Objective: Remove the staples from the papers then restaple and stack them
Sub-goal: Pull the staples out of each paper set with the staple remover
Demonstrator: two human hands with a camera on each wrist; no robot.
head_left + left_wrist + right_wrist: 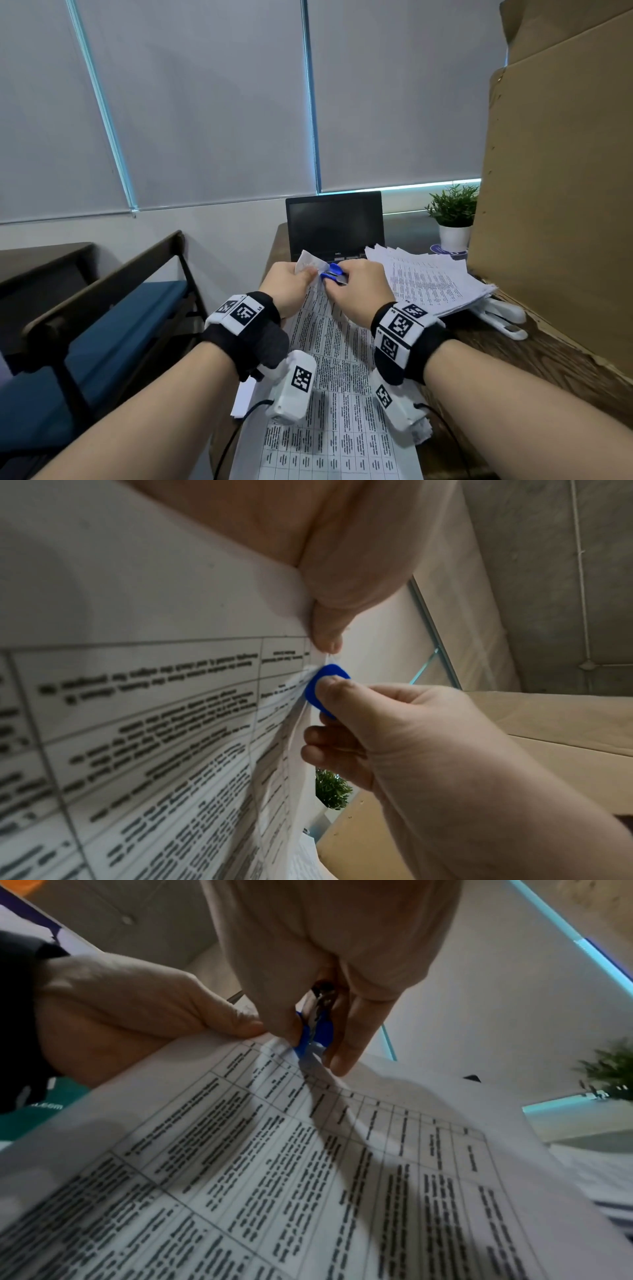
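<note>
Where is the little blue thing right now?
The blue staple remover is pinched in the right hand at the papers' far corner, beside the left hand, before the laptop.

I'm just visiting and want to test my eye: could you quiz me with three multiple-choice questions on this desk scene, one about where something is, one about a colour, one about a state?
1. Where does the loose paper pile lie?
A. on the blue seat
B. right of the laptop
C. on the floor

2. What colour is the staple remover?
A. red
B. green
C. blue

3. What is the left hand doing?
A. pinching the papers' corner
B. resting open
C. typing

Answers: 1 B, the pile sits beside the screen, by the plant. 2 C, blue plastic shows in the right hand. 3 A, its grip lifts that corner.
</note>
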